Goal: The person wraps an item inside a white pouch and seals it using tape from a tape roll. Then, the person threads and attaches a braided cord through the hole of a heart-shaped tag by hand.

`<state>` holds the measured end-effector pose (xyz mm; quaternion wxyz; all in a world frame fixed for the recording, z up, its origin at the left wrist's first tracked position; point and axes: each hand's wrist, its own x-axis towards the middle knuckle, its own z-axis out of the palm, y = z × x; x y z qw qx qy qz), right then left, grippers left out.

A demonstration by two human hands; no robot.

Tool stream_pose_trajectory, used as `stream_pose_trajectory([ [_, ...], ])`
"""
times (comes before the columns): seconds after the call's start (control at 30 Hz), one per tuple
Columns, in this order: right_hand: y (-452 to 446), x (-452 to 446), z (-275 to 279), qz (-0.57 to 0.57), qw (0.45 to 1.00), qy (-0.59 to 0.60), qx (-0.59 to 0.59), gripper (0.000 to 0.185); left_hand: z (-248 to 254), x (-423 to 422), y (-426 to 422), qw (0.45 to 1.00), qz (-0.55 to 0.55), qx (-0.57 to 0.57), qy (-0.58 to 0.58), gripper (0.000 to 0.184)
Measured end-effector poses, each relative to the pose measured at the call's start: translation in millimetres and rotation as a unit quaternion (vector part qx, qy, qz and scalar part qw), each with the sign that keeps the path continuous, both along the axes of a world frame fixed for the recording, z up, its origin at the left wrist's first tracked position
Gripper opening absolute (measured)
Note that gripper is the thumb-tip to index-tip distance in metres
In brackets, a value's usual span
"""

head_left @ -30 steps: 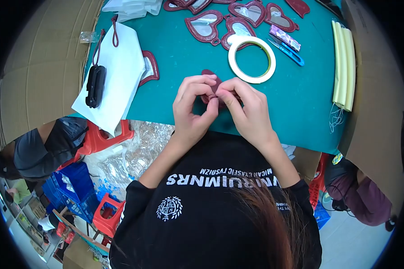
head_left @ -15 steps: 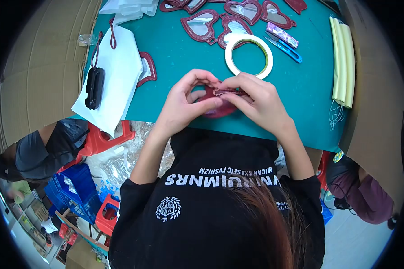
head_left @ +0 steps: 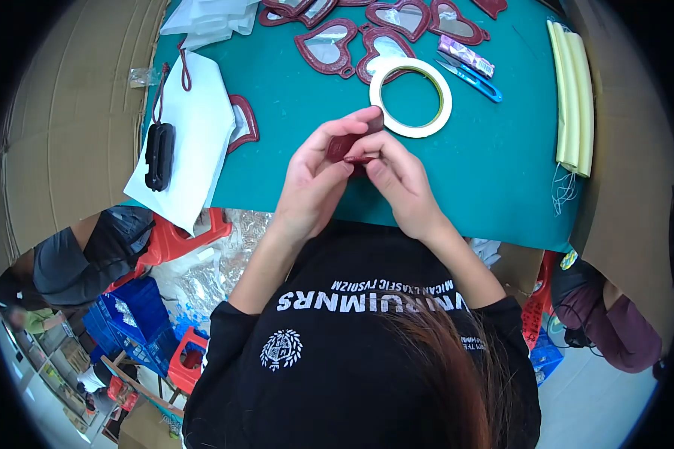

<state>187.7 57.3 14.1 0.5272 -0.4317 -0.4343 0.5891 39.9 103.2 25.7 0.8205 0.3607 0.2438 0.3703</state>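
Green tabletop (head_left: 502, 172) spreads ahead of you; over its near side, your left hand (head_left: 309, 179) and right hand (head_left: 403, 181) both pinch the dark red piece (head_left: 341, 147); it looks light, flexible and leathery, probably best gripped by its edges

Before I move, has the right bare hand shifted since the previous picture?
Yes: against the round cream tape roll, the right hand moved left, from below the roll's right side to below its middle.
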Motion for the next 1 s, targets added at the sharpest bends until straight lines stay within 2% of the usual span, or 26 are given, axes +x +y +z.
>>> stream_pose_trajectory([
  [0.07,3,1,-2,-0.017,1.000,0.015,0.002,0.016,0,2,-5,0.999,0.013,-0.035,0.010,0.058],
  [0.17,7,5,-6,-0.022,0.991,0.125,-0.029,0.017,1,1,-7,1.000,0.000,0.016,-0.022,0.052],
  [0.33,9,1,-6,-0.046,0.985,0.162,-0.023,0.016,0,-1,-3,0.998,0.019,0.052,0.026,0.048],
  [0.43,6,0,-4,-0.061,0.997,0.033,0.010,0.016,-1,1,-5,0.989,0.077,0.065,0.105,0.045],
  [0.47,6,-1,-4,-0.064,0.997,0.033,0.010,0.016,-3,1,-7,0.990,0.074,0.064,0.105,0.045],
  [0.57,7,-3,-5,-0.119,0.985,-0.090,0.086,0.014,-9,0,-11,0.956,0.187,0.142,0.177,0.036],
  [0.83,9,5,9,-0.158,0.934,-0.252,0.196,0.013,-5,-2,-14,0.950,0.191,0.155,0.193,0.018],
  [1.0,7,10,31,-0.129,0.910,-0.337,0.203,0.013,-7,-3,-15,0.926,0.210,0.220,0.224,0.017],
])
